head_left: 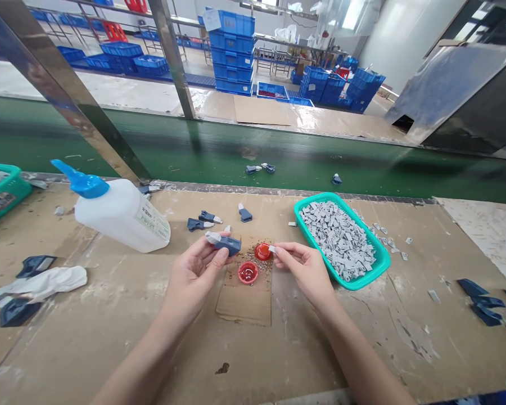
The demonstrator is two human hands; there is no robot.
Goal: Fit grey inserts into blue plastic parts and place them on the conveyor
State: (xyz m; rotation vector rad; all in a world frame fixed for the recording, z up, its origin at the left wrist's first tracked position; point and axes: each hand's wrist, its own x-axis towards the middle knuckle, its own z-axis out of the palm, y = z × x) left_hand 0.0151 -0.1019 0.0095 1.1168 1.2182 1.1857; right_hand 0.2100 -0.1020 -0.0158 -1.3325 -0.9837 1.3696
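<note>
My left hand (196,271) is closed on a dark blue plastic part with a grey tip (225,242), held just above the cardboard-covered bench. My right hand (302,265) pinches a small grey piece (272,248) at the edge of a red cap (262,251). A second red cap (248,272) with liquid in it sits just below, between my hands. Both caps rest on a small stained cardboard patch (245,301).
A teal tray (365,278) full of small grey pieces stands right of my right hand. A white glue bottle with a blue nozzle (118,211) lies at left. Assembled blue parts (204,220) lie beyond my hands and on the green conveyor (261,167). Loose blue parts (487,306) lie far right.
</note>
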